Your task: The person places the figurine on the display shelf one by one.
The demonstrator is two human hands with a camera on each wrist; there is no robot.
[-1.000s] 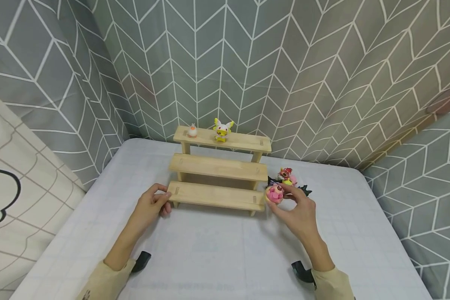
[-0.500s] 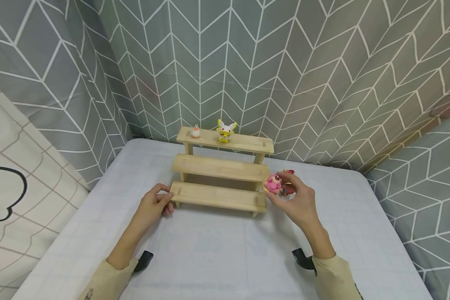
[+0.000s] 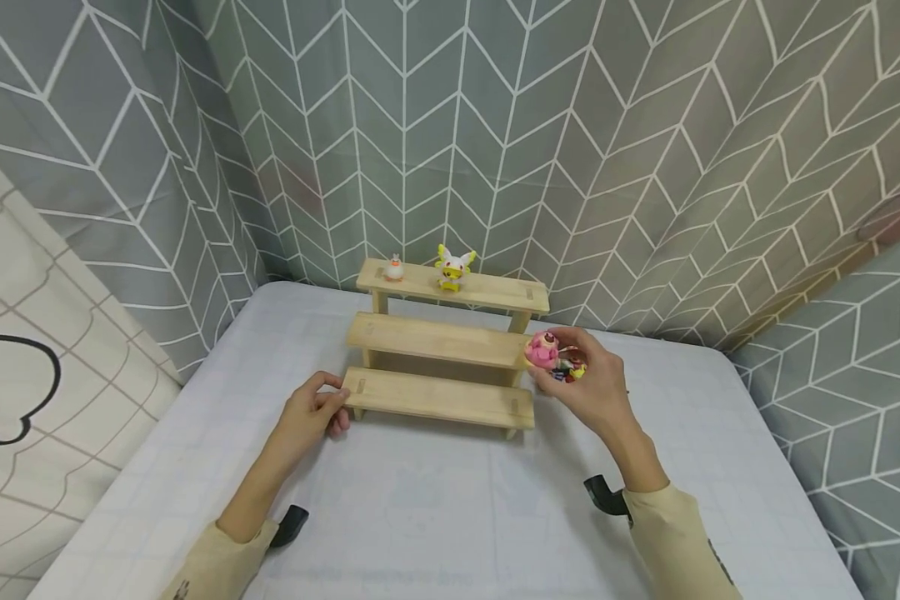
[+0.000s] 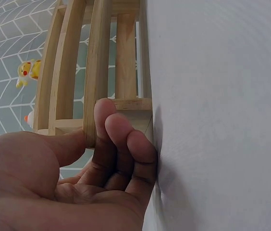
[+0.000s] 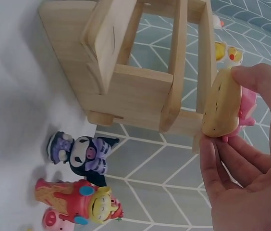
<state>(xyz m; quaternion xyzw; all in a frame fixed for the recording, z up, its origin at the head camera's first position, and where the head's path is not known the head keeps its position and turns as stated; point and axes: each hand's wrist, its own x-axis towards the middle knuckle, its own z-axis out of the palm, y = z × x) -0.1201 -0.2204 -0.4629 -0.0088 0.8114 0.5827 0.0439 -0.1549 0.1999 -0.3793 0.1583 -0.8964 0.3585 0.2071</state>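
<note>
In the head view, a three-step wooden display stand (image 3: 438, 340) stands on the white-covered table. My left hand (image 3: 309, 423) grips the left end of its lowest step, thumb on the board and fingers below, as the left wrist view shows. My right hand (image 3: 596, 379) holds a pink figurine (image 3: 542, 350) by its rounded cream base (image 5: 223, 103), just beside the right end of the middle step. On the top step sit a small white bird figurine (image 3: 394, 268) and, to its right, a white-and-yellow figurine (image 3: 452, 270).
Right of the stand, partly hidden by my right hand in the head view, are a black-and-purple figurine (image 5: 85, 154), a red-and-yellow figurine (image 5: 90, 199) and a pink pig-like one (image 5: 56, 220). A patterned grey curtain (image 3: 495, 125) hangs behind the table.
My right hand has lifted the pink figurine from beside the lowest step, up and away from me, to the height of the middle step. My left hand stays at the stand.
</note>
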